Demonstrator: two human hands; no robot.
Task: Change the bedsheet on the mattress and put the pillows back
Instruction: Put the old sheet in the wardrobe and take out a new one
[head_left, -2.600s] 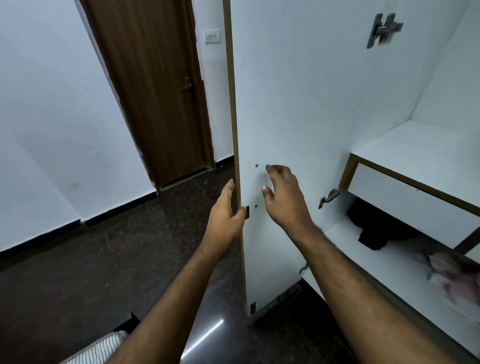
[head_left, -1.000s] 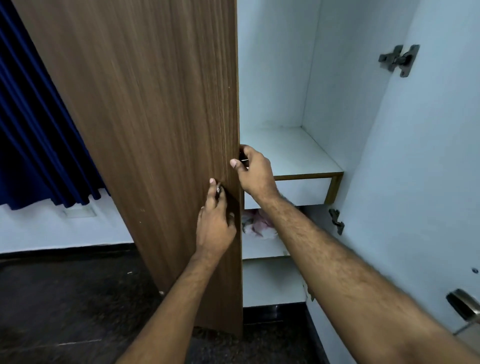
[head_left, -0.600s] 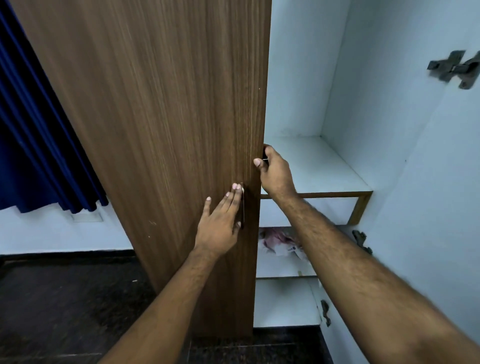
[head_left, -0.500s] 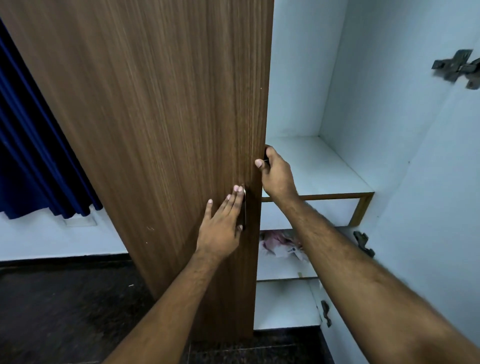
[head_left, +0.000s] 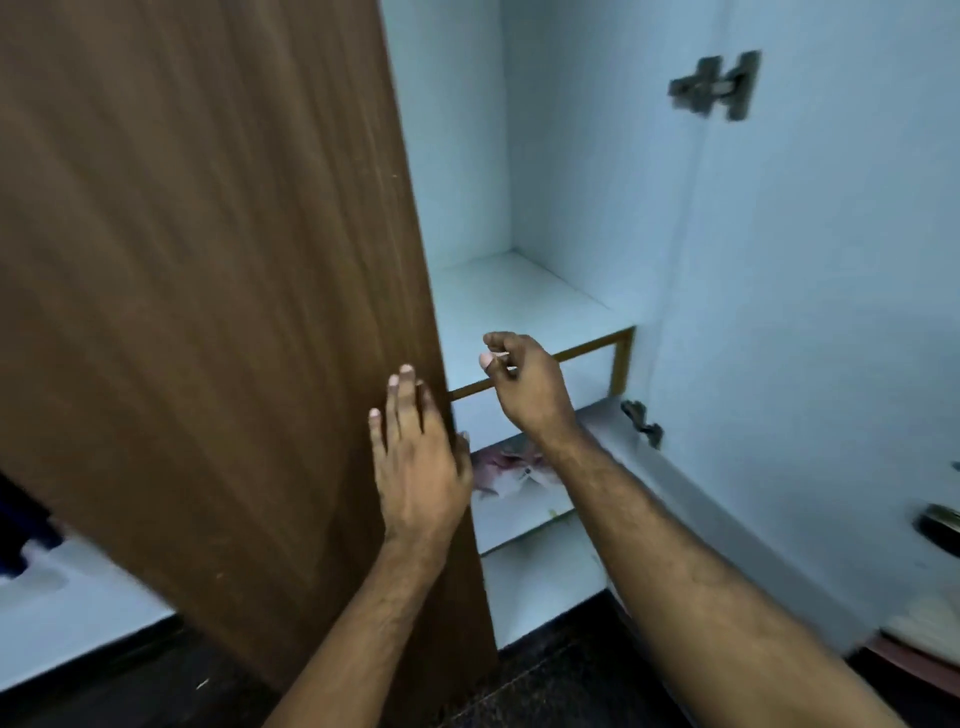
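1. Left hand: fingers flat and spread on the brown wood-grain wardrobe door.
2. Right hand: loosely curled, holding nothing, before the white wardrobe shelf.
3. Pink-and-white folded cloth, possibly the sheet, lies on a lower shelf.
4. Mattress and pillows out of view; the change is judged barely begun.

Bare hands, hairy forearms, no sleeves

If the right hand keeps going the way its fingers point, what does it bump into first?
Probably the edge of the brown door. The right hand points left toward it, its fingertips just short of that edge, in front of the white shelf. How far apart in depth is unclear.
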